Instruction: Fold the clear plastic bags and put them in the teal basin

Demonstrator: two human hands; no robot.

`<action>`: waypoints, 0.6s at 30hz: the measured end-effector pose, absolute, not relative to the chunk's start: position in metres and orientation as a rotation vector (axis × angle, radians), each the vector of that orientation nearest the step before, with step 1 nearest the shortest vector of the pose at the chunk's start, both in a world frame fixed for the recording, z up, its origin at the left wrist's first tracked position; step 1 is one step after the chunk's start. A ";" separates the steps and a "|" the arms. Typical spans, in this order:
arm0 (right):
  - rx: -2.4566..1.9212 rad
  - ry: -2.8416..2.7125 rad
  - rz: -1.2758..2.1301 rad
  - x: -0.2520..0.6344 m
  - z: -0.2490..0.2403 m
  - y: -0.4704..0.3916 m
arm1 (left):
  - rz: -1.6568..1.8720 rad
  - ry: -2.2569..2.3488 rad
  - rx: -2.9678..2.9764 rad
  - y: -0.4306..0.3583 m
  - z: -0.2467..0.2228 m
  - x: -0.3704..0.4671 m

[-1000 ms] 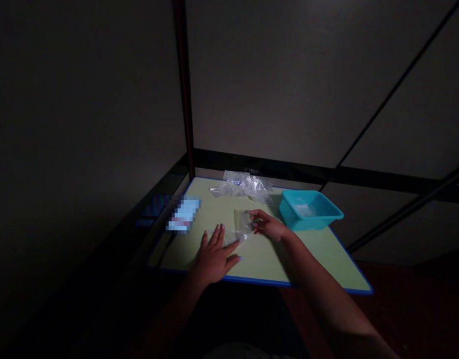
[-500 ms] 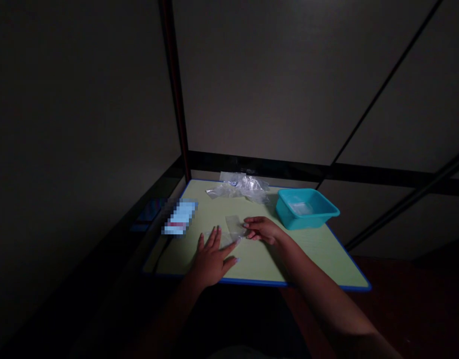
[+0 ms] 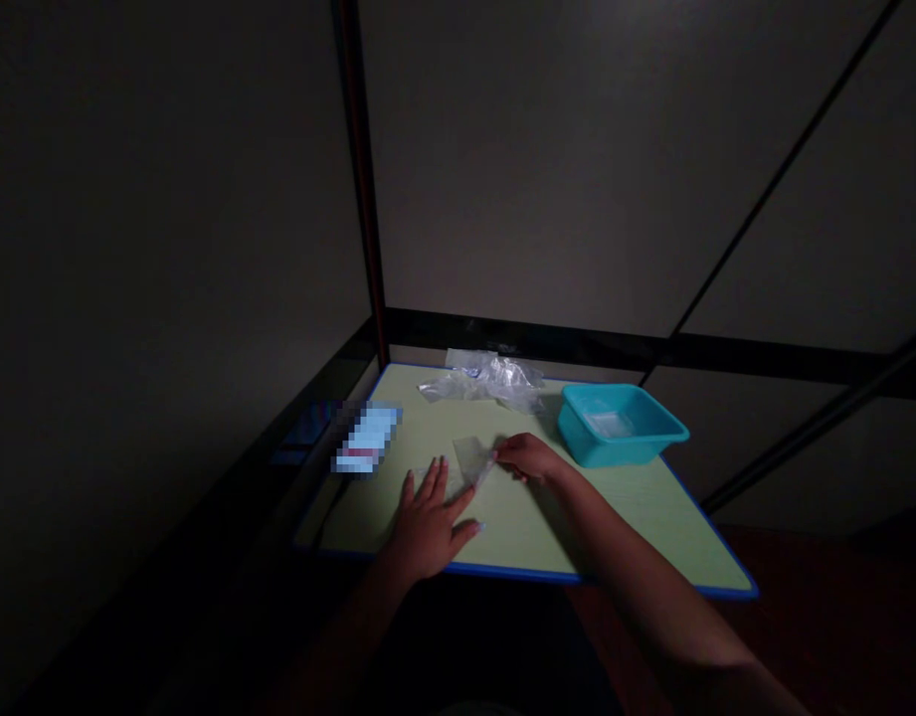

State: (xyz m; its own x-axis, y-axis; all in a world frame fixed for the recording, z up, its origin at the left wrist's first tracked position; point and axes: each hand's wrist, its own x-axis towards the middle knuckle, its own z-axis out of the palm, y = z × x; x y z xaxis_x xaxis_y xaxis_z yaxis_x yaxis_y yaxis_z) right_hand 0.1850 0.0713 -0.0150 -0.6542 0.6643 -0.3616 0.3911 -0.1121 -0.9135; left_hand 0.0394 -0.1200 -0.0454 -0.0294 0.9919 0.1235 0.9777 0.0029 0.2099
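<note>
A small clear plastic bag [image 3: 472, 459] lies near the middle of the pale green table [image 3: 577, 517], partly raised on its right side. My left hand [image 3: 430, 527] is spread flat with its fingers apart, pressing the bag's left part against the tabletop. The fingers of my right hand [image 3: 528, 457] are pinched together on the bag's right edge. Part of the bag is hidden under my left fingers. Beyond my hands lies a crumpled heap of clear plastic bags [image 3: 494, 380].
A turquoise plastic basin [image 3: 622, 452] stands at the table's right side with something clear and flat inside. A phone with a lit, blurred screen [image 3: 368, 438] lies at the left edge. Dark wall panels [image 3: 517, 199] rise behind the table.
My right fingers have drawn together on the bag's edge, and the bag's right part now folds upward. My left hand stays spread on it. The whole view has shifted slightly.
</note>
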 end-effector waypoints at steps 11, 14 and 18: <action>-0.931 -1.980 1.983 0.177 -0.024 0.075 | 0.384 2.168 2.141 -0.121 -0.043 0.040; -0.825 -1.972 2.043 0.174 -0.027 0.076 | 0.403 2.162 2.146 -0.121 -0.044 0.039; -0.705 -1.982 2.131 0.174 -0.029 0.075 | 0.399 2.161 2.139 -0.122 -0.044 0.039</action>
